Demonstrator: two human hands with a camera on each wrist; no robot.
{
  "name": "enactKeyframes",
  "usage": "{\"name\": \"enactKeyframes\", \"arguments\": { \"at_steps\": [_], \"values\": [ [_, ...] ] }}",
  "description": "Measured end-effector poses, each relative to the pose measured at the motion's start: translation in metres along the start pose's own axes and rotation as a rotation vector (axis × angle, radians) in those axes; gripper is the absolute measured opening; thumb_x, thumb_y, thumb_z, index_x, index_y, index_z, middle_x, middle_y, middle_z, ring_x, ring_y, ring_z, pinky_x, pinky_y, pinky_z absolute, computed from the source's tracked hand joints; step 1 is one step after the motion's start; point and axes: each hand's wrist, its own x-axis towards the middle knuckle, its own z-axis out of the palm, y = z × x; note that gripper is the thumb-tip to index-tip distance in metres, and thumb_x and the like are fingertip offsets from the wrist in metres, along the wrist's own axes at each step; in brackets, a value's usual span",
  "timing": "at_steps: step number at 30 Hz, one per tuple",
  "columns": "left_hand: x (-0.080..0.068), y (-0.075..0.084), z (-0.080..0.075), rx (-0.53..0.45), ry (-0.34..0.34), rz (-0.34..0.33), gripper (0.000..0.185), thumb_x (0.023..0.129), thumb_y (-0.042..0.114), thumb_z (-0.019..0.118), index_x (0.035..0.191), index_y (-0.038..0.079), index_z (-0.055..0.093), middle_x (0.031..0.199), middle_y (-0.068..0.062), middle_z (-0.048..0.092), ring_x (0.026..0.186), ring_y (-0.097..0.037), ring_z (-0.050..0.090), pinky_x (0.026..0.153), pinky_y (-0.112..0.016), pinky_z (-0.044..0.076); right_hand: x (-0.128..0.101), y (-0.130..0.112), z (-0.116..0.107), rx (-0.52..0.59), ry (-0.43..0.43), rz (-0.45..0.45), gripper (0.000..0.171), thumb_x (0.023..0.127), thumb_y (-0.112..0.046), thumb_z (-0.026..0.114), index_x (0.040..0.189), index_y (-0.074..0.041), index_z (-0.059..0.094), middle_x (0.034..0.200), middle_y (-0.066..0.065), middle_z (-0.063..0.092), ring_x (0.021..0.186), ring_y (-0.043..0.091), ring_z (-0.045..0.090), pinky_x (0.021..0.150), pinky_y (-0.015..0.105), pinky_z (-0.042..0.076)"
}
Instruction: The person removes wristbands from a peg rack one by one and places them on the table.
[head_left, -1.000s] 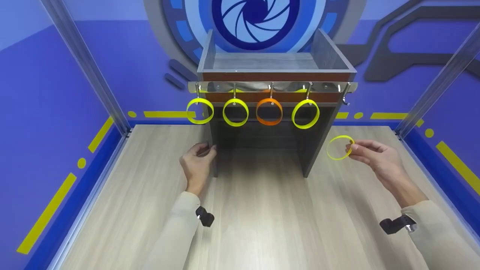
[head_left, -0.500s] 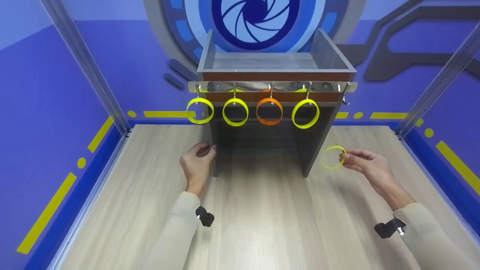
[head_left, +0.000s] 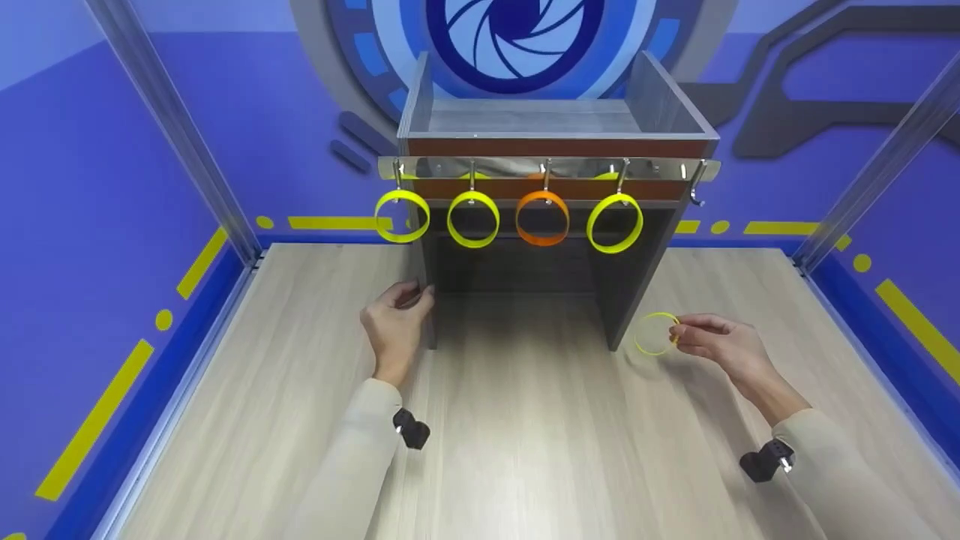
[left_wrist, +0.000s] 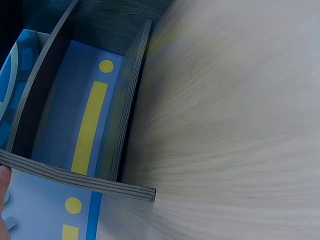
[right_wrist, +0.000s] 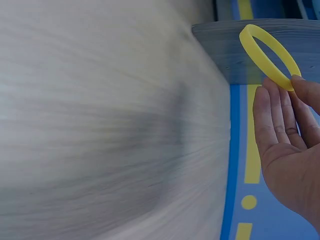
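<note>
A yellow ring (head_left: 638, 349) is pinched by its rim between the thumb and fingers of my right hand (head_left: 731, 352), low over the table, right of the grey wooden cabinet (head_left: 637, 281). The right wrist view shows the yellow ring (right_wrist: 267, 61) tilted, held at thumb and fingertips. My left hand (head_left: 395, 330) grips the front edge of the cabinet's left side panel (head_left: 430, 322); only a bit of a finger shows in the left wrist view. On the metal hook rail (head_left: 510, 166) hang several yellow rings and one orange ring (head_left: 543, 241).
The rail's rightmost hook (head_left: 697, 191) bears no ring. An open-topped tray (head_left: 525, 116) forms the cabinet's top. Blue walls with metal corner posts (head_left: 176, 127) enclose the wooden table (head_left: 517, 450).
My right hand has moved down and to the left with the yellow ring, closer to the table. My left hand keeps its place on the panel. The head view has tipped slightly down.
</note>
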Motion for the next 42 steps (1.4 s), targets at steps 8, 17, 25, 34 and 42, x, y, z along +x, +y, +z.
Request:
{"name": "enactKeyframes", "arguments": {
  "at_steps": [8, 17, 25, 34, 42],
  "values": [
    [0.0, 0.002, 0.001, 0.021, 0.004, -0.005, 0.016, 0.081, 0.003, 0.088, 0.093, -0.003, 0.08, 0.09, -0.013, 0.08, 0.081, -0.028, 0.079, 0.071, -0.024, 0.063, 0.0, 0.015, 0.001, -0.029, -0.013, 0.044, 0.04, 0.101, -0.012, 0.075, 0.131, 0.012, 0.063, 0.109, 0.008, 0.078, 0.097, 0.017, 0.076, 0.093, 0.037, 0.062],
    [-0.002, 0.001, -0.001, 0.017, 0.014, -0.018, 0.015, 0.081, 0.001, 0.089, 0.092, -0.003, 0.08, 0.089, -0.012, 0.08, 0.08, -0.025, 0.079, 0.071, -0.024, 0.063, 0.001, 0.027, 0.01, -0.071, -0.045, 0.074, 0.05, 0.102, -0.012, 0.073, 0.137, 0.019, 0.054, 0.114, 0.013, 0.076, 0.097, 0.018, 0.077, 0.09, 0.037, 0.063],
    [-0.001, 0.001, 0.0, 0.013, 0.008, -0.01, 0.016, 0.082, 0.004, 0.089, 0.094, -0.002, 0.081, 0.09, -0.011, 0.08, 0.08, -0.024, 0.079, 0.071, -0.023, 0.063, 0.003, 0.034, 0.009, -0.091, -0.036, 0.077, 0.05, 0.105, -0.013, 0.069, 0.138, 0.02, 0.052, 0.119, 0.023, 0.074, 0.098, 0.019, 0.078, 0.09, 0.037, 0.063],
    [-0.002, 0.001, -0.002, -0.015, -0.011, -0.036, 0.014, 0.083, 0.003, 0.088, 0.095, 0.0, 0.081, 0.093, -0.01, 0.08, 0.084, -0.024, 0.079, 0.074, -0.024, 0.063, 0.004, 0.037, 0.013, -0.133, 0.0, 0.071, 0.046, 0.103, -0.01, 0.072, 0.133, 0.021, 0.057, 0.111, 0.018, 0.076, 0.092, 0.016, 0.077, 0.085, 0.033, 0.064],
    [-0.001, 0.0, 0.0, -0.037, -0.008, -0.031, 0.014, 0.083, 0.001, 0.087, 0.095, -0.001, 0.081, 0.093, -0.013, 0.08, 0.085, -0.027, 0.08, 0.074, -0.025, 0.064, 0.003, 0.04, 0.016, -0.15, 0.019, 0.078, 0.043, 0.101, -0.008, 0.074, 0.13, 0.019, 0.06, 0.108, 0.014, 0.077, 0.089, 0.014, 0.077, 0.082, 0.03, 0.064]
  ]
}}
